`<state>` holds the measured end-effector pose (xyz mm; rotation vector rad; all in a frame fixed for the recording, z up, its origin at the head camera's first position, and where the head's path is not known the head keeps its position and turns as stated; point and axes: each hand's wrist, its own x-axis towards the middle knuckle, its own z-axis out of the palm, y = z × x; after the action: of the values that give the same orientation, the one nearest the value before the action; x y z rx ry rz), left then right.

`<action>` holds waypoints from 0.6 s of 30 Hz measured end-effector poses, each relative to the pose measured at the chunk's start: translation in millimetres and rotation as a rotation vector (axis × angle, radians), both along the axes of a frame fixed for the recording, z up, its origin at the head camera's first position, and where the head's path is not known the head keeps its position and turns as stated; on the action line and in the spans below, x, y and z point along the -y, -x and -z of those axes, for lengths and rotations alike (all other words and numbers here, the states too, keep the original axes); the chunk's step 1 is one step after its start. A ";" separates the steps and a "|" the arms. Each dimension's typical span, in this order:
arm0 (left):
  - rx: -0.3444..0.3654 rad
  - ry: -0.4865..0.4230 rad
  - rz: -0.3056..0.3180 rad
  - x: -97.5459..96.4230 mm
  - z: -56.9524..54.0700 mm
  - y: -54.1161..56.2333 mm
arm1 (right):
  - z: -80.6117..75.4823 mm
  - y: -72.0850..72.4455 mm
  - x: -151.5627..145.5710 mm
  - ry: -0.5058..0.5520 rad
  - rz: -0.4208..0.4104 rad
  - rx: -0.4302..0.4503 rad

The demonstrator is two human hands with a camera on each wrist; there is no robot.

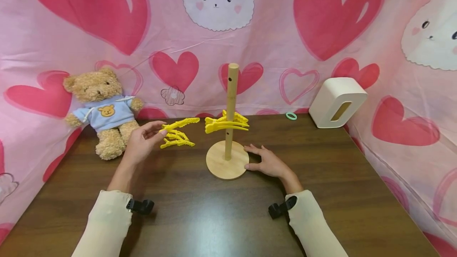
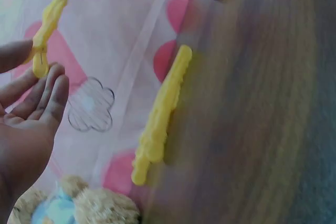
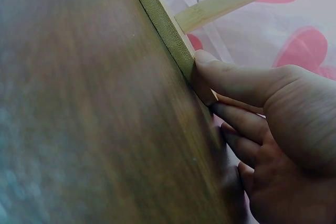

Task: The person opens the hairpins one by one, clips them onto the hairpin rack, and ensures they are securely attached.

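Between thumb and index finger, my left hand [image 1: 141,142] pinches a yellow hair clip [image 1: 185,122], raised above the table; its far end points right. Beneath it, at least one more yellow clip [image 2: 161,114] lies on the tabletop. A wooden stand [image 1: 228,169] with a round base and an upright pole [image 1: 232,94] is in the middle. Yellow clips [image 1: 217,126] sit across the pole, about halfway up; their exact number is hard to tell. At the base's right edge, my right hand [image 1: 269,163] grips the rim, thumb over the edge and fingers along the side.
A teddy bear [image 1: 101,108] in a blue top sits at the back left, near my left hand. Toward the back right stands a white box [image 1: 337,102] with a slot. A mint-green ring [image 1: 291,116] lies near the table's far edge, before the heart-patterned cloth [image 1: 175,70].
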<state>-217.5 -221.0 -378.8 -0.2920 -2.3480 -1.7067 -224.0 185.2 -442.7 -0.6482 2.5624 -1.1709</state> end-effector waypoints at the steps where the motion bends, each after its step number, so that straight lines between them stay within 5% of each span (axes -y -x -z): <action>1: -0.013 0.021 -0.007 -1.7 -2.2 -0.1 | 0.0 -0.2 0.2 -0.001 0.000 0.001; 11: -0.165 0.096 -0.017 -20.0 -28.0 -4.0 | -1.1 -1.0 1.4 -0.002 0.010 0.011; 18: -0.234 0.130 -0.087 -32.3 -46.8 -9.8 | -0.5 -1.1 1.1 -0.003 0.025 0.031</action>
<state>-207.7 -188.6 -332.0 -0.3825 -2.2668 -1.4014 -222.9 184.1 -442.2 -0.5949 2.5530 -1.1753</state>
